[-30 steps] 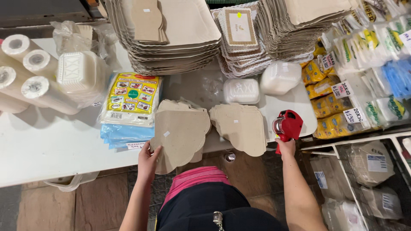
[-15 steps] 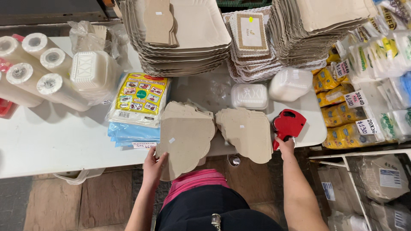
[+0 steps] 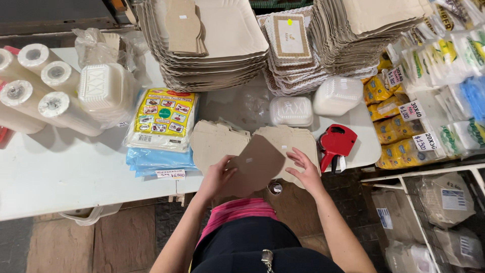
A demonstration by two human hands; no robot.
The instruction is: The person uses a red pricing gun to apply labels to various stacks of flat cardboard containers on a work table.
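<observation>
Two piles of flat brown cardboard cut-outs lie at the table's front edge, a left pile (image 3: 216, 144) and a right pile (image 3: 290, 140). My left hand (image 3: 217, 175) grips one brown cardboard sheet (image 3: 255, 164) and holds it tilted across the gap between the piles. My right hand (image 3: 304, 167) rests with spread fingers on the right pile, next to that sheet's edge. A red price-label gun (image 3: 336, 143) lies on the table just right of my right hand, nothing holding it.
The white table (image 3: 65, 172) bears paper rolls (image 3: 35, 88), white foam boxes (image 3: 103, 91), a yellow packet on blue ones (image 3: 161, 119), tall stacks of brown trays (image 3: 222, 45) and clear lidded boxes (image 3: 290, 111). Bagged goods with price tags (image 3: 429, 81) fill a rack at right.
My right hand put the red label gun down on the table and moved left onto the right pile. My left hand shifted a cardboard sheet rightward between the piles.
</observation>
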